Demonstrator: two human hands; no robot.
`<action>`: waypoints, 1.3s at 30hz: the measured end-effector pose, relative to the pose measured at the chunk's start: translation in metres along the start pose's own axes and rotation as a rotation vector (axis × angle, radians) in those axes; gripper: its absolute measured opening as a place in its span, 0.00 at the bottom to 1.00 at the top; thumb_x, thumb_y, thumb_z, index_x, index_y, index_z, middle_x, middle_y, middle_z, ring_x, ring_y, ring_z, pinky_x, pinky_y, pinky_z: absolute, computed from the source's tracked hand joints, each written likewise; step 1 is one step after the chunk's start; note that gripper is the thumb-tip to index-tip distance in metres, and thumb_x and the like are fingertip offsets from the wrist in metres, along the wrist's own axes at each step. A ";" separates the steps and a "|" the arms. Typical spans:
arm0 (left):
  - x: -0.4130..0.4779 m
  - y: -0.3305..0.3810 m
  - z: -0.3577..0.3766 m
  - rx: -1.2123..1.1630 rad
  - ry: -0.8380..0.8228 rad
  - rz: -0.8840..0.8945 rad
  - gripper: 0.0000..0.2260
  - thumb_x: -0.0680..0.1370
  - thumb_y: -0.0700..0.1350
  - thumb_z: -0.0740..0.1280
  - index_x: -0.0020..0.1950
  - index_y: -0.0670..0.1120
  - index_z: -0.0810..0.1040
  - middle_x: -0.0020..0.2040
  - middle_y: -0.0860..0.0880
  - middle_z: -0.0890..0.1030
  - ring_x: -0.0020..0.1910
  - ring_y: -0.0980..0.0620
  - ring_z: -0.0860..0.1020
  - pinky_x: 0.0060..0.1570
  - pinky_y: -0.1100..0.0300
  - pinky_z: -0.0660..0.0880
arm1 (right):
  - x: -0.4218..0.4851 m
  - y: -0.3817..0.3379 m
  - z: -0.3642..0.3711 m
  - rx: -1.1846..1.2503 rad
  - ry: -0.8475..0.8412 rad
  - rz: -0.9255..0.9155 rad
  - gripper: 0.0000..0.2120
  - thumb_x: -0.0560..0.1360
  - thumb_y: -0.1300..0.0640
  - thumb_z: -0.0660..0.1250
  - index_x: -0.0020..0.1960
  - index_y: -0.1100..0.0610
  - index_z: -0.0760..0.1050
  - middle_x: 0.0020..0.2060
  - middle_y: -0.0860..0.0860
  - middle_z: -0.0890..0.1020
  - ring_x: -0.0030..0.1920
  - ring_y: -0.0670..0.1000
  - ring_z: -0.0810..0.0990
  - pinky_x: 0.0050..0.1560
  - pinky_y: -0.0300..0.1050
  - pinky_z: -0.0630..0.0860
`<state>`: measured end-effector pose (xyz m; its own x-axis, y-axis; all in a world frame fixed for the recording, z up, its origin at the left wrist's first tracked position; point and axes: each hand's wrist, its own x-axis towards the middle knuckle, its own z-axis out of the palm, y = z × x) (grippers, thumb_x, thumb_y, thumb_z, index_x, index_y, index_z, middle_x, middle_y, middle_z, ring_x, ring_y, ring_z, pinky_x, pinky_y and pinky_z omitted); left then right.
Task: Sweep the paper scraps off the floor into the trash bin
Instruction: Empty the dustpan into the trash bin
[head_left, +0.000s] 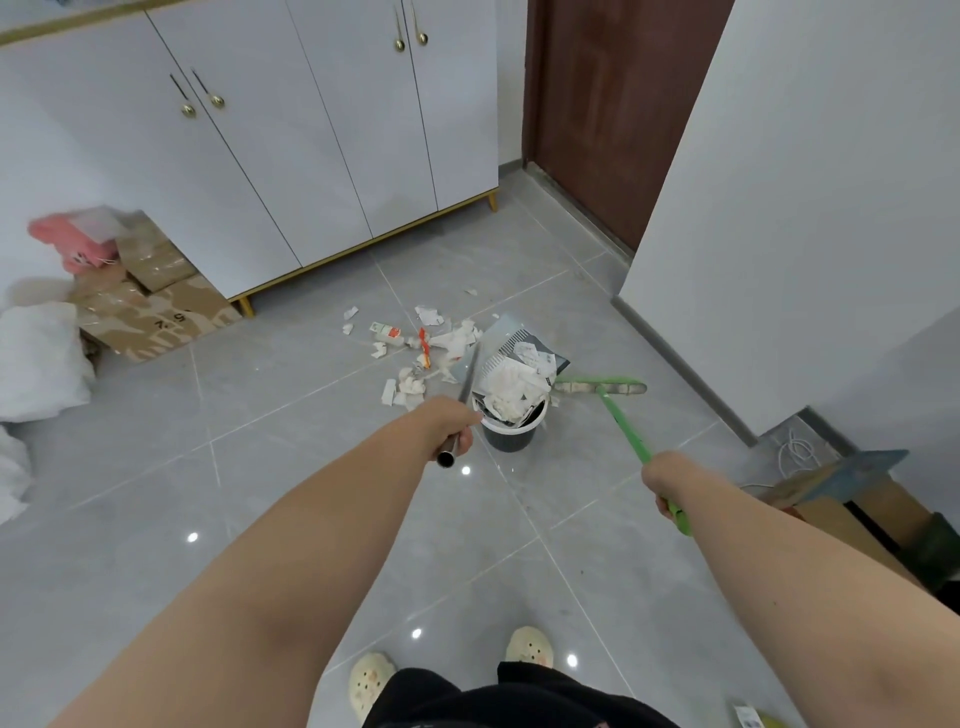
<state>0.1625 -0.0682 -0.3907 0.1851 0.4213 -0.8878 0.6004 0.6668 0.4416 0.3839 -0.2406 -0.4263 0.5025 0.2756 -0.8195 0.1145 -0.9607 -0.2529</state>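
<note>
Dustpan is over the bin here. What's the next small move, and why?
Probably tip the dustpan steeper with the left hand: crumpled paper sits piled on it above the trash bin, not yet fallen in. The scraps on the floor can wait for the green broom in the right hand.

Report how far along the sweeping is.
Done: paper is piled in the bin. In hand: the left hand tips the dustpan over the bin; the right hand holds the broom, its head on the floor. Left: scraps lie scattered beyond the bin.
</note>
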 end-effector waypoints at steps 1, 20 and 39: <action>0.001 0.000 0.001 -0.026 0.002 0.010 0.06 0.81 0.40 0.61 0.46 0.41 0.66 0.20 0.50 0.65 0.13 0.58 0.62 0.17 0.72 0.60 | -0.004 0.002 -0.001 -0.016 0.010 -0.047 0.05 0.79 0.66 0.55 0.52 0.58 0.64 0.33 0.53 0.66 0.28 0.50 0.67 0.26 0.41 0.68; -0.022 -0.015 -0.035 -0.197 0.039 0.130 0.09 0.81 0.34 0.55 0.42 0.42 0.65 0.29 0.49 0.61 0.12 0.59 0.61 0.14 0.72 0.57 | -0.026 -0.014 0.008 -0.402 0.165 -0.107 0.04 0.78 0.65 0.54 0.49 0.64 0.67 0.27 0.55 0.70 0.24 0.51 0.69 0.23 0.41 0.63; -0.044 -0.004 -0.055 -0.193 0.060 0.192 0.10 0.81 0.35 0.56 0.40 0.42 0.65 0.27 0.49 0.64 0.13 0.58 0.62 0.15 0.72 0.60 | -0.052 -0.016 0.004 -0.613 0.382 -0.138 0.14 0.78 0.63 0.56 0.60 0.59 0.74 0.55 0.54 0.79 0.57 0.55 0.78 0.53 0.45 0.74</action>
<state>0.1094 -0.0558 -0.3466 0.2310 0.5831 -0.7788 0.3988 0.6734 0.6225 0.3528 -0.2395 -0.3821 0.6993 0.4724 -0.5365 0.6010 -0.7948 0.0835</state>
